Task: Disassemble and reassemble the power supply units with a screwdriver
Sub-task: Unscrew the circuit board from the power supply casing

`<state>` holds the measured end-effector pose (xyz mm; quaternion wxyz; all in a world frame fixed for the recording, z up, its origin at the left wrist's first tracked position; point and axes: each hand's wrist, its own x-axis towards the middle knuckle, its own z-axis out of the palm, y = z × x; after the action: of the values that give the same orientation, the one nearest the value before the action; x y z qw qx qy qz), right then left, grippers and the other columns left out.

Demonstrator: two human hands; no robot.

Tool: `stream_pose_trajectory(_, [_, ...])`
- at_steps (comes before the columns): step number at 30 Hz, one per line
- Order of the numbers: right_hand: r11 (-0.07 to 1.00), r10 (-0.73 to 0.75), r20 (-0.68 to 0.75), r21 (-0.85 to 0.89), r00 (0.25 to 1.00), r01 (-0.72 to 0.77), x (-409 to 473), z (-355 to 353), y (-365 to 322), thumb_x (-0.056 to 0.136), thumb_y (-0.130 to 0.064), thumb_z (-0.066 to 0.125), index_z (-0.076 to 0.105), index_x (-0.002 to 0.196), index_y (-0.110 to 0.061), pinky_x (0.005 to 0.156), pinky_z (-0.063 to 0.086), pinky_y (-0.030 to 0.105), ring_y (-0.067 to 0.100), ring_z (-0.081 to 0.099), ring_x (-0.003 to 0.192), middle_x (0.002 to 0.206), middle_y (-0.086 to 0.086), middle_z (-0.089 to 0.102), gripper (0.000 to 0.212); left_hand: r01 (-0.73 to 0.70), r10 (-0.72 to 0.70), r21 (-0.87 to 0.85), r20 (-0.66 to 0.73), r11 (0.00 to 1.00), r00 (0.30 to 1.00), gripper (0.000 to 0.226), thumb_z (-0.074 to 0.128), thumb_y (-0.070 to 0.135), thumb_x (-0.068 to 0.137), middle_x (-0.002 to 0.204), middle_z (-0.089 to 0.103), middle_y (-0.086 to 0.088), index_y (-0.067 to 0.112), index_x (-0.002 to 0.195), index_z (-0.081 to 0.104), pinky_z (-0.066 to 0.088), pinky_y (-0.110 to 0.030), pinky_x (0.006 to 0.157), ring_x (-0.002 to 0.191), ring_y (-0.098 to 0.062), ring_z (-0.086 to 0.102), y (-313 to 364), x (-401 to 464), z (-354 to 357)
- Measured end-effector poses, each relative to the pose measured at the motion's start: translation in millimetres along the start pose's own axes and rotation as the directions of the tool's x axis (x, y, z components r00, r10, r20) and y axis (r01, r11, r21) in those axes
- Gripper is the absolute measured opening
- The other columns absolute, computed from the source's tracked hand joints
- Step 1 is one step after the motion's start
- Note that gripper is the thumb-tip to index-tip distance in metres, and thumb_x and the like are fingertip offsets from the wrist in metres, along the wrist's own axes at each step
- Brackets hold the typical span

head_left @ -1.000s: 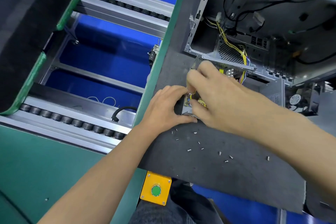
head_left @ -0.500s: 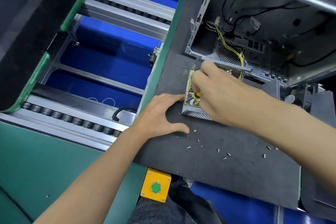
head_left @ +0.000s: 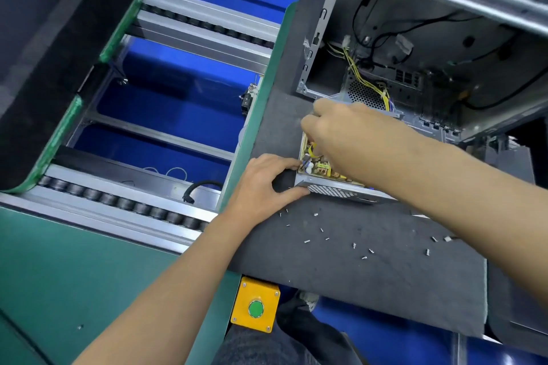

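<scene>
An open power supply unit (head_left: 335, 191) lies on the dark mat (head_left: 355, 275), its lid off and its circuit board (head_left: 321, 167) showing. My left hand (head_left: 264, 184) grips the unit's near left corner, thumb on the perforated front wall, fingertips at the left wall. My right hand (head_left: 350, 136) reaches from the right over the open top, fingers curled down into the unit by a yellow wire (head_left: 311, 149); what they pinch is hidden. Several loose screws (head_left: 321, 230) lie scattered on the mat in front of the unit. No screwdriver is in view.
An open computer case (head_left: 444, 38) with yellow cables (head_left: 364, 80) stands right behind the unit. A roller conveyor (head_left: 118, 201) with blue gaps runs on the left. A yellow box with a green button (head_left: 255, 308) hangs below the mat's front edge.
My left hand moved off the unit's top to its near left corner and now clamps it. My right hand shifted toward the far end, uncovering the circuit board.
</scene>
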<state>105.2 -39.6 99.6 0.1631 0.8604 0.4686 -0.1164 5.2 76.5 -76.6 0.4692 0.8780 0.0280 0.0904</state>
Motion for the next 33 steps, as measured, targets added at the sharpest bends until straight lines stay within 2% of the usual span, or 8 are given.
stream_pose_trajectory(5, [0.995,0.096,0.050,-0.038,0.994,-0.094,-3.3,4.5,-0.5,0.103,-0.044,0.041,0.056,0.115,-0.017,0.062,0.037,0.035,0.034,0.064,0.098,0.101,0.010,0.058,0.033,0.016,-0.016,-0.003,0.009,1.000,1.000,0.048,0.081,0.044,0.073,0.105,0.072,0.011,0.019,0.113,0.072,0.045,-0.037,0.093,0.104,-0.011,0.061,-0.9,-0.3,-0.2])
stream_pose_trajectory(8, [0.990,0.079,0.130,0.106,0.988,-0.093,-7.5,2.2,6.7,0.096,-0.026,0.058,0.046,0.115,-0.014,0.068,0.046,0.038,0.031,0.058,0.085,0.104,0.006,0.038,0.026,0.019,-0.019,0.003,-0.004,1.000,1.000,0.048,0.081,0.044,0.074,0.106,0.072,0.012,0.019,0.113,0.072,0.044,-0.036,0.093,0.104,-0.008,0.060,0.4,-0.9,-0.1])
stream_pose_trajectory(14, [0.995,0.016,0.042,-0.101,0.999,-0.011,-0.9,2.9,-8.4,0.102,-0.022,0.048,0.059,0.104,-0.014,0.063,0.038,0.035,0.034,0.064,0.095,0.082,0.008,0.048,0.014,0.022,-0.023,0.011,0.035,1.000,0.999,0.051,0.087,0.041,0.072,0.107,0.070,0.016,0.021,0.115,0.071,0.041,-0.027,0.096,0.106,-0.004,0.058,0.8,-1.0,-3.4])
stream_pose_trajectory(17, [0.984,0.152,0.147,0.074,0.977,-0.164,-7.0,5.4,-4.1,0.101,-0.040,0.052,0.049,0.114,-0.013,0.069,0.038,0.035,0.036,0.059,0.103,0.106,0.012,0.051,0.030,0.043,-0.043,-0.014,0.047,0.999,0.998,0.055,0.089,0.037,0.072,0.111,0.068,0.012,0.019,0.120,0.068,0.043,-0.022,0.097,0.106,-0.006,0.060,-2.4,-4.2,-9.3])
stream_pose_trajectory(19, [0.979,0.105,0.147,0.161,0.984,-0.129,-11.6,2.5,3.9,0.097,-0.024,0.058,0.043,0.114,-0.013,0.069,0.042,0.034,0.030,0.053,0.088,0.109,0.008,0.040,0.026,0.018,-0.018,0.014,0.002,1.000,1.000,0.047,0.087,0.026,0.076,0.111,0.070,0.005,0.013,0.118,0.070,0.046,-0.023,0.095,0.104,-0.009,0.060,-7.0,-7.9,-13.9])
stream_pose_trajectory(25, [0.995,0.021,0.003,-0.094,1.000,-0.020,-6.8,2.5,-5.6,0.100,-0.016,0.052,0.053,0.097,-0.015,0.060,0.034,0.034,0.034,0.064,0.089,0.075,0.005,0.043,0.004,-0.099,0.111,0.168,-0.064,0.981,0.992,0.013,0.080,0.006,0.082,0.090,0.069,-0.003,0.007,0.094,0.076,0.037,-0.010,0.092,0.092,-0.019,0.058,-13.6,-16.8,-18.4])
stream_pose_trajectory(28, [0.983,0.157,0.100,0.075,0.982,-0.165,-7.5,6.8,-3.7,0.102,-0.036,0.051,0.051,0.112,-0.013,0.067,0.038,0.036,0.037,0.061,0.097,0.096,0.012,0.050,0.025,-0.175,0.185,0.201,-0.030,0.964,0.982,0.012,0.083,0.009,0.079,0.085,0.066,-0.007,0.006,0.089,0.078,0.044,-0.026,0.086,0.085,-0.027,0.059,-9.8,-14.0,-15.1])
stream_pose_trajectory(33, [0.989,0.066,0.022,0.132,0.998,-0.068,-13.7,8.1,5.4,0.092,-0.004,0.054,0.050,0.108,-0.015,0.065,0.042,0.033,0.025,0.051,0.073,0.103,0.004,0.041,0.020,-0.224,0.242,0.276,-0.033,0.935,0.970,0.010,0.087,0.018,0.077,0.080,0.068,-0.002,0.012,0.082,0.080,0.048,-0.048,0.064,0.076,-0.032,0.060,-4.4,-10.6,-9.4])
